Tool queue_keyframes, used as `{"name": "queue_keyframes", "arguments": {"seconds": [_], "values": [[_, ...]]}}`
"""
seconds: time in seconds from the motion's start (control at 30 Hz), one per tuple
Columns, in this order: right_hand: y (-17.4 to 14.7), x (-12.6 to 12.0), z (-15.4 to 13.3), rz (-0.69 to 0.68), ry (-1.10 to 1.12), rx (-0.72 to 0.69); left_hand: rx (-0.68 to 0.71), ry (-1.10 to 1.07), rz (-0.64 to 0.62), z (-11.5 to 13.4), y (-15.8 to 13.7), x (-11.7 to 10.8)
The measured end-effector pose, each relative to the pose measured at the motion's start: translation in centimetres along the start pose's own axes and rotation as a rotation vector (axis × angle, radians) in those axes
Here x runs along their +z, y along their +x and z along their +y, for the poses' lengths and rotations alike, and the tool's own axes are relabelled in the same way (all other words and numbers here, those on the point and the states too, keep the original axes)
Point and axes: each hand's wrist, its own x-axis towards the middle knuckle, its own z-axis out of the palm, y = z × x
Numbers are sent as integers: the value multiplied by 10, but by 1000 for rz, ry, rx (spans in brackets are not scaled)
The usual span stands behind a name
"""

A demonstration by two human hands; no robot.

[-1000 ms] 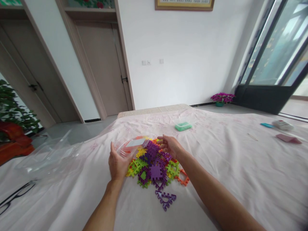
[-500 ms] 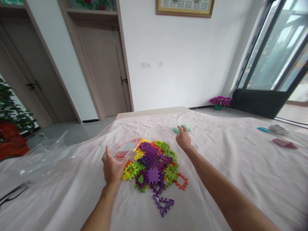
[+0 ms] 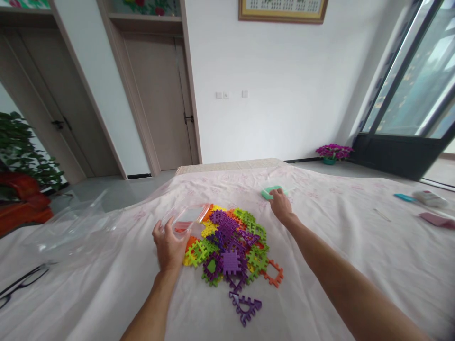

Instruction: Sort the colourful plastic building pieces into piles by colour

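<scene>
In the head view, the only one, the left hand point(image 3: 169, 246) is grasping the near end of a clear plastic box point(image 3: 196, 212) with an orange-red rim, fingers on one side and thumb on the other. The box sits tilted at the far left edge of a pile of toy pieces point(image 3: 227, 232) on the sheet point(image 3: 199, 312). The right hand point(image 3: 280, 203) is stretched out past the pile, its fingertips over a green thing point(image 3: 267, 191) that lies on the sheet, well apart from the box. Whether those fingers grip it or merely touch it, the picture does not show.

The step in hand looks like getting hold of the green thing while the left hand steadies the box. The move after this calls for a secure pinch between the right thumb and fingers, and for the left hand to keep its hold light, since the thin plastic would probably flex if squeezed.

Near the pile, an orange frame piece point(image 3: 277, 266) lies at its right edge, and a purple triangle piece point(image 3: 236, 300) lies just in front. Clear packaging point(image 3: 71, 232) and glasses point(image 3: 21, 277) rest on the left of the sheet.
</scene>
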Motion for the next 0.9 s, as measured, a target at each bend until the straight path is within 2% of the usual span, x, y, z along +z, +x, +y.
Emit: {"name": "queue_keyframes", "arguments": {"seconds": [0.17,0.4,0.73,0.9], "values": [[-14,-7,-3,42,-25,-82,-163,115,-3,-2,4,-5],[-46,-28,-23,168,150,-189,-147,162,-40,3,2,-8],[-70,-58,-53,344,522,-191,6,90,33,0,4,-6],[-88,-67,-68,315,584,-199,178,8,90,2,5,-8]]}}
